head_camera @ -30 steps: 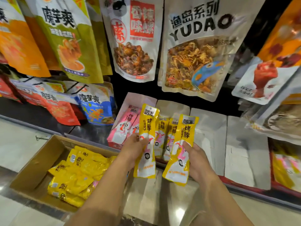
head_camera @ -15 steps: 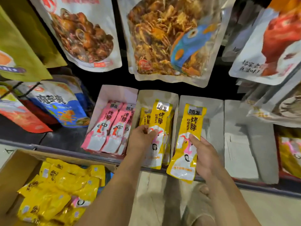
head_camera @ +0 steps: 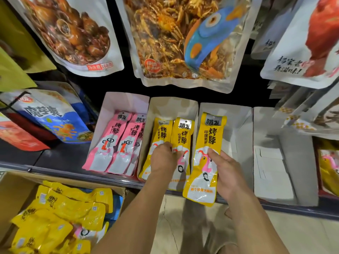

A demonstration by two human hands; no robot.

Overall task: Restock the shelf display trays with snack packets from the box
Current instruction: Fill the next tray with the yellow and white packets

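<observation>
My right hand (head_camera: pixel 225 171) pinches a yellow packet (head_camera: pixel 211 140) over the right tray (head_camera: pixel 236 121), long axis front-to-back, header toward the shelf's rear. My left hand (head_camera: pixel 162 159) has its fingers (head_camera: pixel 169 148) curled on a second packet (head_camera: pixel 182 136), lying likewise in the middle tray (head_camera: pixel 172 107).

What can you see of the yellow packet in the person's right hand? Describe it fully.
The yellow packet is a long, narrow, glossy plastic pouch: silvery label patch and black characters on top, white lower panel with a pink cartoon bird. It looks sealed and flat. Its top lies over the grey tray, its bottom past the shelf edge. The right hand holds its right edge, thumb across the front. The left hand grips a twin packet in the next tray.
</observation>
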